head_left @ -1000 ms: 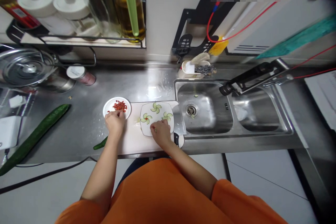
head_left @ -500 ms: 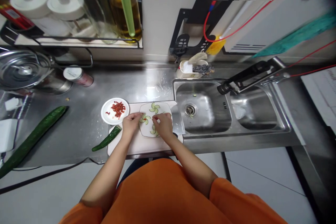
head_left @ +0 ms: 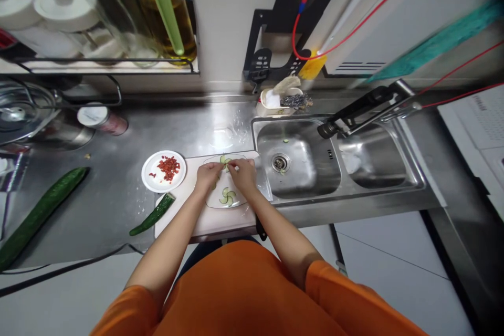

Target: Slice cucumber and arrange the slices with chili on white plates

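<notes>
My left hand [head_left: 207, 176] and my right hand [head_left: 243, 174] meet over a white plate [head_left: 218, 202] that lies on a pale cutting board [head_left: 197, 219]. Both pinch at the far cucumber pinwheel [head_left: 224, 159]; what the fingertips hold is too small to name. A second pinwheel of cucumber slices [head_left: 227, 197] shows near the plate's front edge. To the left stands a small round dish [head_left: 151, 181] with chopped red bits [head_left: 167, 167].
A cut cucumber piece [head_left: 152, 214] lies at the board's left edge and a whole cucumber [head_left: 37, 216] lies further left. A double steel sink [head_left: 334, 160] with a black tap [head_left: 362, 108] is to the right. A bottle rack [head_left: 98, 16] and pot lid [head_left: 19, 113] stand behind.
My left hand left the dish of red bits and came right over the plate. My right hand moved from the plate's near edge toward its far side. The view shifted left.
</notes>
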The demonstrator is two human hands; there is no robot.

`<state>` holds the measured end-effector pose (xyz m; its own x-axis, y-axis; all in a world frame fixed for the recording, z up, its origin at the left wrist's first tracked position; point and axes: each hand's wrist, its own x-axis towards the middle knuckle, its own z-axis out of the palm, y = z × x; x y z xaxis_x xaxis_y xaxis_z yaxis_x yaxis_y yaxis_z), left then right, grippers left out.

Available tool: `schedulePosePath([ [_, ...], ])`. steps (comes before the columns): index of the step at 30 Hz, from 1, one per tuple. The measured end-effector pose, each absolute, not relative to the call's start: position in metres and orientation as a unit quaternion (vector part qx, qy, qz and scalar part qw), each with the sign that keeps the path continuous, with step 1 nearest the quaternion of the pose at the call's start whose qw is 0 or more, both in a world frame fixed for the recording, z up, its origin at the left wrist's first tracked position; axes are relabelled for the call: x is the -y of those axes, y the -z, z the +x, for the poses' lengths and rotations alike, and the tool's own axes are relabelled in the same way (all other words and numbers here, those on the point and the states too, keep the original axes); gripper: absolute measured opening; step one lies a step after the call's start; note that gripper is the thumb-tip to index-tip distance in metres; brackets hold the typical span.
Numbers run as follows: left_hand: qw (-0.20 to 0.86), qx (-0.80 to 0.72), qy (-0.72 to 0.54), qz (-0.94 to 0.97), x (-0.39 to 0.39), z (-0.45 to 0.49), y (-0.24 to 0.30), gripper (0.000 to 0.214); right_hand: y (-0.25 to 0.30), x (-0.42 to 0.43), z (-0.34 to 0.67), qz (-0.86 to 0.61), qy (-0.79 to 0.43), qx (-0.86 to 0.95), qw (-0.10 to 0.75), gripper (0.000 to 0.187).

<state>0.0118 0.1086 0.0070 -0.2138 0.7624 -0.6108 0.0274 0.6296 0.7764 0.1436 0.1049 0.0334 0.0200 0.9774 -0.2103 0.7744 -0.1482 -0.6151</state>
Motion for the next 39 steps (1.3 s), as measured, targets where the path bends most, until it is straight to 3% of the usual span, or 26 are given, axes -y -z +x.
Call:
schedulePosePath([
  [14, 0.481, -0.742, -0.252, 0.393, -0.116, 0.015, -0.014, 0.027, -0.027, -0.122, 0.142, -0.684, -0.275, 0.672, 0.073, 0.023],
  [39, 0.407, -0.734, -0.243, 0.486, -0.116, 0.014, -0.011, 0.020, -0.028, -0.128, 0.140, -0.659, -0.268, 0.703, 0.016, 0.026],
])
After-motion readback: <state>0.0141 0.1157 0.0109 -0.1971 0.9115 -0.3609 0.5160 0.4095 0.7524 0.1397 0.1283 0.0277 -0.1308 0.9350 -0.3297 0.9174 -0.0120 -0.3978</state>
